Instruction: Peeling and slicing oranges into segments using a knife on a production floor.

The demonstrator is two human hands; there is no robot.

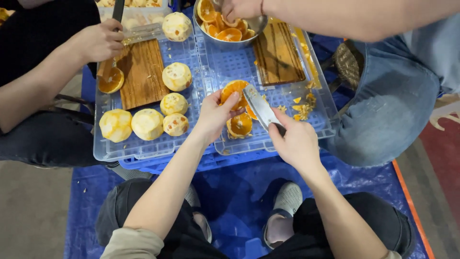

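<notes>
Head view: the left hand [215, 115] pinches an orange half [234, 91] over the near edge of the blue crate lid [287, 129]. The right hand [297, 141] grips a knife [258, 106], its blade against the fruit's right side.

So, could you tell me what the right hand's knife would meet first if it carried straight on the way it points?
Most likely the orange piece in the left hand: the right hand aims the knife up-left at it, though depth is unclear.

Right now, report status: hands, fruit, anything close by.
Left hand holds orange piece. Right hand grips knife, blade at the orange. Cut half lies below; co-workers' hands at bowl and left board.
</notes>
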